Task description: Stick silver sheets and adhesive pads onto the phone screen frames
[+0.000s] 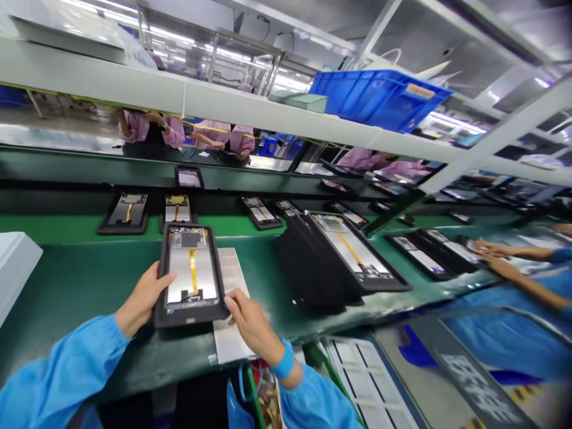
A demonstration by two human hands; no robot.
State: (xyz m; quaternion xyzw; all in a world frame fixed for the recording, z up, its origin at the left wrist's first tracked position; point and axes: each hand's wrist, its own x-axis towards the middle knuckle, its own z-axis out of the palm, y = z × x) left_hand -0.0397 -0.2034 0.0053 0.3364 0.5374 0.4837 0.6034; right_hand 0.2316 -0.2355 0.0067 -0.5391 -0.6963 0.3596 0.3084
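A black tray (161,280) carrying an open phone frame (192,271) with a yellow flex cable lies on the green bench in front of me, over a white sheet (232,339). My left hand (142,301) grips the tray's left edge, thumb on its rim. My right hand (250,322) pinches the tray's lower right corner, fingers curled over the white sheet. Both sleeves are light blue.
A stack of black trays (313,268) topped by another phone frame stands to the right. More trays (125,214) ride the green conveyor behind. A co-worker's hands (496,256) work at the far right. A blue crate (379,95) sits on the overhead shelf. A white block (13,262) lies at left.
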